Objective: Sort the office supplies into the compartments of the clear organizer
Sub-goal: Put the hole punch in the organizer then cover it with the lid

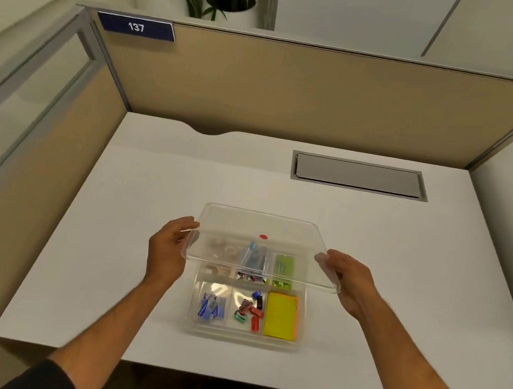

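A clear organizer [242,336] sits on the white desk, split into several compartments. Its front row holds blue packets [209,307], small coloured clips [251,311] and a yellow sticky-note pad [281,315]. The back row shows tape rolls, a bag of small items and a green packet, seen partly through the lid. A clear lid [236,225] with a red dot hovers tilted over the back half of the organizer. My left hand [168,249] grips the lid's left edge and my right hand [348,280] grips its right edge.
The white desk [137,242] is enclosed by beige cubicle walls at the back and left. A grey cable hatch [359,175] lies flush at the back right. Potted plants stand beyond the partition. A shoe shows below the desk's front edge.
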A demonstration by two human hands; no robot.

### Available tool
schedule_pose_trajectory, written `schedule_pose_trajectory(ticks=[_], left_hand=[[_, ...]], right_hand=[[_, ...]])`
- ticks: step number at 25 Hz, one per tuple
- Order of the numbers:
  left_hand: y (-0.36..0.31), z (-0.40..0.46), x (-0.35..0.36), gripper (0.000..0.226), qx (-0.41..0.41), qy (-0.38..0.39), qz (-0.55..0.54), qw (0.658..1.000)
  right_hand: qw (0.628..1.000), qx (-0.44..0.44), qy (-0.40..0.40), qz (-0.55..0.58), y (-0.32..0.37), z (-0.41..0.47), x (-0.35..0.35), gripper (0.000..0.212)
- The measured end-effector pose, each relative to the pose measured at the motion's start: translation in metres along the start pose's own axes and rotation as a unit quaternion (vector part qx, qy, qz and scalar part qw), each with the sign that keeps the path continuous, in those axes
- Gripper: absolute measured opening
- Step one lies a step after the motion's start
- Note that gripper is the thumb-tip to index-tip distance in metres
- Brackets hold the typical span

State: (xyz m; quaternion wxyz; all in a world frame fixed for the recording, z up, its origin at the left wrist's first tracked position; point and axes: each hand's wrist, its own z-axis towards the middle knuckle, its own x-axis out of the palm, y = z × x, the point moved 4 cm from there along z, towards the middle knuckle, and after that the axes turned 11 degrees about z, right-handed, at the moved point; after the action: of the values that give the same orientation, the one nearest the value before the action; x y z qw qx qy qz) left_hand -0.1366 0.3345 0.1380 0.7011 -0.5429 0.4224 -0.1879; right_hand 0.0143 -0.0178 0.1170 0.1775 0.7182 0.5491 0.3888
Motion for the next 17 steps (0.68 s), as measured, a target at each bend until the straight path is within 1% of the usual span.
schedule_pose_trajectory(ticks=[2, 4, 6, 8, 10, 12, 14, 17], left_hand=[[0.007, -0.014, 0.006, 0.034, -0.052, 0.033, -0.034, 0.997], [0.015, -0.025, 0.010, 0.042, -0.080, 0.054, -0.048, 0.994], [0.021, -0.032, 0.011, 0.045, -0.102, 0.063, -0.078, 0.990], [0.032, -0.034, 0.013, 0.044, -0.155, 0.062, -0.133, 0.977], [0.045, -0.033, 0.015, 0.040, -0.217, 0.060, -0.188, 0.956], [0.058, -0.029, 0.015, 0.034, -0.257, 0.091, -0.215, 0.938], [0.072, -0.024, 0.014, 0.027, -0.282, 0.135, -0.206, 0.927], [0.088, -0.020, 0.014, 0.020, -0.300, 0.171, -0.106, 0.932]], right_hand=[[1.000, -0.004, 0.001, 0.006, -0.008, -0.007, -0.011, 0.048], [1.000, -0.007, 0.006, 0.006, -0.015, -0.011, -0.019, 0.047], [1.000, -0.011, 0.005, 0.003, -0.023, -0.013, -0.024, 0.045], [1.000, -0.009, -0.004, -0.004, -0.030, -0.013, -0.027, 0.043], [1.000, -0.004, -0.026, -0.008, -0.038, -0.010, -0.033, 0.041], [0.999, 0.001, -0.048, -0.023, -0.045, -0.005, -0.037, 0.042], [0.996, -0.002, -0.066, -0.056, -0.051, 0.002, -0.041, 0.043], [0.988, -0.009, -0.076, -0.135, -0.059, 0.009, -0.041, 0.042]])
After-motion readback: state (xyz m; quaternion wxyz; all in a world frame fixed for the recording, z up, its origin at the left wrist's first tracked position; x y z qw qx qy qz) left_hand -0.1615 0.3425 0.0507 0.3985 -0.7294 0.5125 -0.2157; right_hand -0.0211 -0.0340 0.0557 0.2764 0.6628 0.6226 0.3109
